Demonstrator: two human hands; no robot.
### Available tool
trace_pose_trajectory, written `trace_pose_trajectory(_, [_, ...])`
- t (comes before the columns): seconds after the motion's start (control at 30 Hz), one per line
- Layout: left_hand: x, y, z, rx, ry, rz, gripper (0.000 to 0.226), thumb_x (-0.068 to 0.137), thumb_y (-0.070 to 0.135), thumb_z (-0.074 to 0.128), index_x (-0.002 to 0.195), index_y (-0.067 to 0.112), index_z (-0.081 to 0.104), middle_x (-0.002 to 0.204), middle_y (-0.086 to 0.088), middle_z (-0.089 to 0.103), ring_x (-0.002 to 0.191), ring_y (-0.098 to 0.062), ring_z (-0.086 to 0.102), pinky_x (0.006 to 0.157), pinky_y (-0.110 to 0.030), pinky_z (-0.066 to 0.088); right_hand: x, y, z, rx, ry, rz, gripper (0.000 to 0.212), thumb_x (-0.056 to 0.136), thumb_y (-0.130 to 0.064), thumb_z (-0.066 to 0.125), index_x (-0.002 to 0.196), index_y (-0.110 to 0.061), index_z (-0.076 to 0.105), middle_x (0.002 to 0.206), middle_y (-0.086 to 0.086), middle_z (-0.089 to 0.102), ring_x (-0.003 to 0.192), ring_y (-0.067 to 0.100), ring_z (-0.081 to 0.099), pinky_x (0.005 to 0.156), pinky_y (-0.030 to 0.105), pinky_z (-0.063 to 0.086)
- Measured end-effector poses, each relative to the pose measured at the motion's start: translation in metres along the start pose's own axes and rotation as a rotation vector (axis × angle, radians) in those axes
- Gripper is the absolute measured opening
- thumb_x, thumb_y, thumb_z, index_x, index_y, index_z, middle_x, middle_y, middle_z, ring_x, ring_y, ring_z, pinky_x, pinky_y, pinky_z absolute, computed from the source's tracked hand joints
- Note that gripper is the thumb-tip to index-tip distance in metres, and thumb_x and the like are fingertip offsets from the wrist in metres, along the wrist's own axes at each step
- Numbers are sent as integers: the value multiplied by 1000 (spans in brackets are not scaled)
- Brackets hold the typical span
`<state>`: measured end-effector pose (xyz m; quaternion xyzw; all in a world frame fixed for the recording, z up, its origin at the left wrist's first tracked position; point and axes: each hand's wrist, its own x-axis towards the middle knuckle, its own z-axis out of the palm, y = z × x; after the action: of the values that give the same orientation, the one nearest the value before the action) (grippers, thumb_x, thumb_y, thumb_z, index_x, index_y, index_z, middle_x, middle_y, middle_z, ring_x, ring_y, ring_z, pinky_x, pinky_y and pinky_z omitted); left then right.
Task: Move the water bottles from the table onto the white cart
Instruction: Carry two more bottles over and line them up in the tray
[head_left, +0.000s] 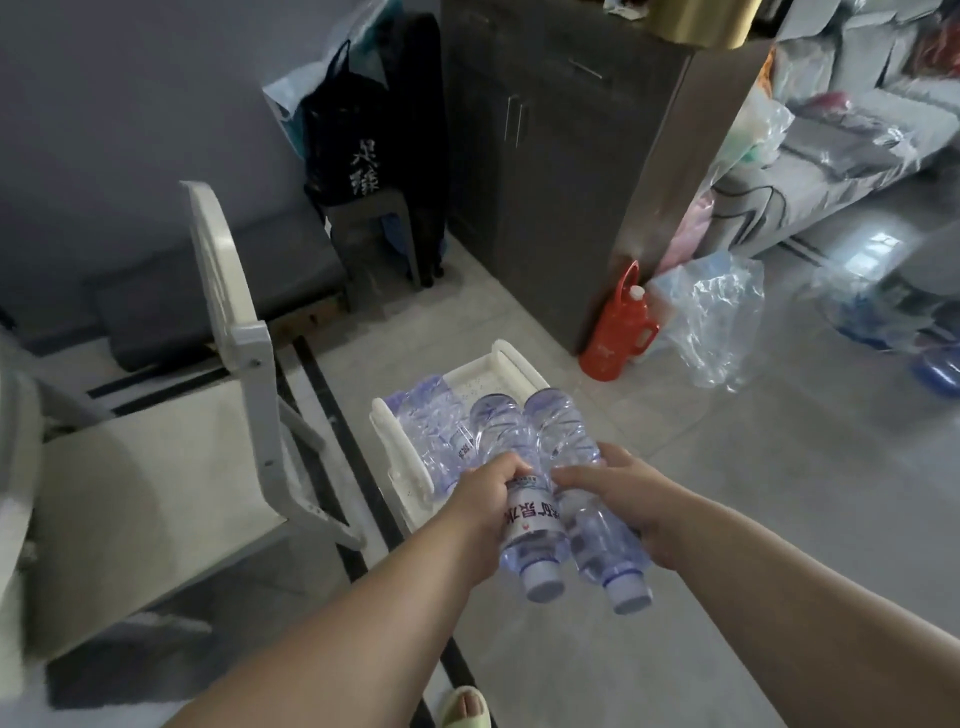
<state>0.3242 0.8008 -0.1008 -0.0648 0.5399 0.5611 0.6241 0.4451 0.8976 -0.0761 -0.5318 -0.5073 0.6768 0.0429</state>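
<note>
I hold two clear water bottles over the white cart (511, 364), caps pointing back toward me. My left hand (480, 501) grips the left bottle (524, 525) around its white label. My right hand (631, 501) grips the right bottle (602, 540) from the side. Both bottles lie nearly flat, their bases out over the cart's top tray. More water bottles (436, 421) lie in that tray, on its left side. The far right part of the tray is bare.
A white folding chair (156, 467) stands at my left. Behind the cart are a dark cabinet (561, 171), a red jug (618, 327) and crumpled clear plastic (711, 322) on the tiled floor. A black bag (353, 150) sits on a stool.
</note>
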Motion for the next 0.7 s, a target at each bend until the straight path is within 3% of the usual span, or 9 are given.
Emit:
trace_pose_trajectory(0.07, [28, 16, 7, -18, 50, -1, 38, 78, 13, 59, 114, 1, 53, 94, -22, 56, 63, -31, 60, 59, -40, 55, 31, -15, -6, -34, -12, 5, 65, 71, -17, 83, 127, -14, 50, 107, 18, 71, 75, 31, 76, 57, 39, 59])
trace_pose_trajectory(0.17, [63, 31, 11, -33, 98, 9, 46, 75, 13, 60, 119, 0, 51, 100, -25, 54, 75, -34, 59, 76, -52, 53, 72, -31, -9, -92, -43, 24, 68, 70, -16, 83, 128, -13, 48, 104, 18, 70, 70, 30, 76, 57, 43, 60])
trace_pose_trajectory(0.27, [97, 43, 11, -11, 140, 22, 55, 76, 9, 60, 128, -4, 46, 99, -25, 54, 68, -32, 59, 65, -42, 54, 113, -45, -7, -217, -55, 17, 86, 59, -24, 85, 133, -18, 42, 108, 15, 68, 77, 32, 75, 65, 48, 62])
trace_pose_trajectory(0.37, [128, 57, 11, 38, 206, 34, 56, 76, 11, 62, 127, -8, 48, 101, -27, 60, 68, -33, 63, 56, -36, 54, 155, -54, -3, -287, -59, 16, 87, 61, -24, 82, 134, -20, 38, 106, 16, 67, 80, 36, 74, 70, 54, 61])
trace_pose_trajectory(0.5, [174, 69, 14, 157, 392, 68, 63, 71, 23, 69, 124, 4, 39, 104, -20, 63, 80, -33, 69, 66, -41, 59, 210, -65, 0, -456, -64, 7, 75, 65, -28, 75, 129, -25, 37, 95, 9, 68, 62, 24, 75, 60, 44, 61])
trace_pose_trajectory(0.6, [206, 73, 19, 253, 571, 82, 74, 67, 27, 70, 130, 17, 33, 98, -11, 61, 78, -28, 65, 60, -32, 52, 245, -69, 2, -653, -116, -33, 82, 69, -30, 67, 141, -24, 28, 95, 8, 64, 77, 28, 72, 60, 36, 58])
trace_pose_trajectory(0.7, [240, 78, 17, 306, 692, 129, 90, 68, 24, 67, 147, 18, 23, 109, -10, 61, 87, -28, 64, 67, -32, 53, 273, -72, 5, -862, -126, -79, 84, 73, -33, 63, 146, -25, 21, 85, -3, 54, 71, 21, 62, 51, 26, 45])
